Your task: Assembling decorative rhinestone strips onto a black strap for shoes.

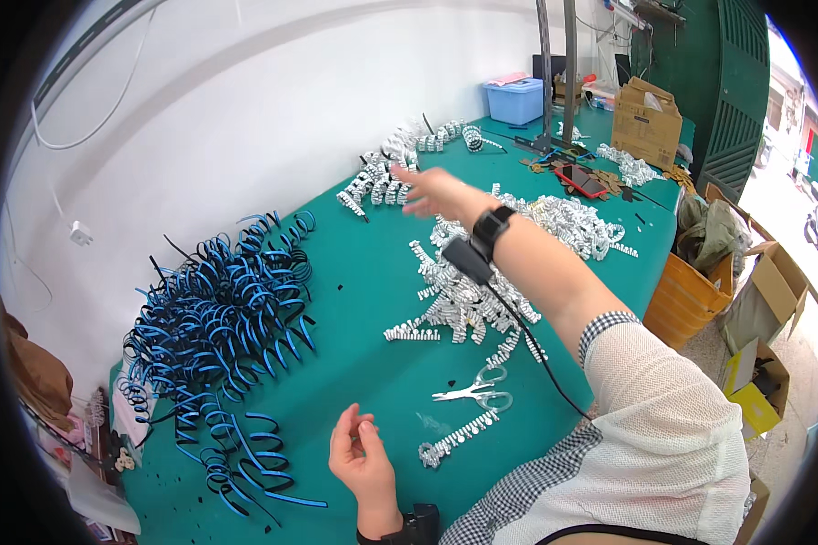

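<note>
My right hand (436, 193) reaches far across the table with its fingers stretched out and slightly blurred. It is at the edge of a small group of white coiled strips with black marks (373, 182) by the wall; nothing shows in its grasp. Close to the front edge, my left hand (362, 459) is raised, its fingers loosely bent and nothing visible in them. To its right lie a short white strip (463, 436) and scissors with clear handles (468, 394). A large heap of white coiled strips (468, 295) spreads under my right forearm.
A big pile of blue and black spiral strips (223, 318) covers the left side of the green table (364, 272). At the back stand a blue plastic box (515, 101), a metal post and a cardboard box (646, 123). A red-edged phone (580, 180) lies among brown scraps.
</note>
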`<act>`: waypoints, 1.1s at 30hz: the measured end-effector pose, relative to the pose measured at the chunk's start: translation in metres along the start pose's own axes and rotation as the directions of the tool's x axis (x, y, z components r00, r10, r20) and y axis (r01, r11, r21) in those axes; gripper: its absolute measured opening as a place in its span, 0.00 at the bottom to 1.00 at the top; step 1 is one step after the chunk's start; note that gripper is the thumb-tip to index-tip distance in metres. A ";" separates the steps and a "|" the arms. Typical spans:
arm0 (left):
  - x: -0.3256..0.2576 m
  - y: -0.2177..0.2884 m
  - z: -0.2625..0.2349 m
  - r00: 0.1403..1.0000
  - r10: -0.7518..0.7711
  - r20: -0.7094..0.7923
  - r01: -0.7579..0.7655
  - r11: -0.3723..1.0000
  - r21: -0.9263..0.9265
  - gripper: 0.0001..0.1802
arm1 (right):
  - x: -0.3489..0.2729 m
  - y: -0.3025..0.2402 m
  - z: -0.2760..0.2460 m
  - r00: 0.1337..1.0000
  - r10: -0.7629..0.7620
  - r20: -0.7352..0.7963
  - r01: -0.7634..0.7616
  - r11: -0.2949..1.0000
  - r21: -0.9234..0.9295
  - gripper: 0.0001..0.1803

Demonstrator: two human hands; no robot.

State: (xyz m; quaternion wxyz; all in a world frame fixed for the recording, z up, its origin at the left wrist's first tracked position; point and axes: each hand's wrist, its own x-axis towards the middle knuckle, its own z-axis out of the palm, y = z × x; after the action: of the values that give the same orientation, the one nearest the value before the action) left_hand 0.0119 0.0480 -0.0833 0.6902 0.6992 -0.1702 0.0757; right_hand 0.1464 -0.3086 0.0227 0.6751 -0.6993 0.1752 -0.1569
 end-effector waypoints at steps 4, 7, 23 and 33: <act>-0.001 -0.011 0.005 0.999 -0.024 0.030 0.023 0.999 0.031 0.12 | -0.053 0.025 0.037 0.979 -0.027 0.203 0.055 0.989 -0.134 0.37; 0.001 -0.019 -0.003 0.997 -0.072 0.008 0.071 0.991 0.111 0.10 | -0.112 0.028 0.066 0.900 0.049 0.433 0.070 0.965 -0.254 0.26; 0.006 -0.017 -0.012 0.683 -0.088 0.725 -0.425 0.760 0.492 0.10 | -0.248 0.123 0.017 0.791 -0.121 0.600 0.600 0.349 -0.720 0.12; 0.015 -0.028 -0.005 0.925 -0.295 0.239 0.251 0.947 0.198 0.05 | -0.242 0.130 0.001 0.922 -0.106 0.373 0.376 0.480 -0.793 0.11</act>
State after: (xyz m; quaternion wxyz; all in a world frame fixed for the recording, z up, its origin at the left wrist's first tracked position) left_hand 0.0363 0.0505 -0.1038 0.6052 0.7741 -0.1549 -0.1024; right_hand -0.0727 -0.2007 -0.1027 0.2325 -0.9709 0.0336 -0.0469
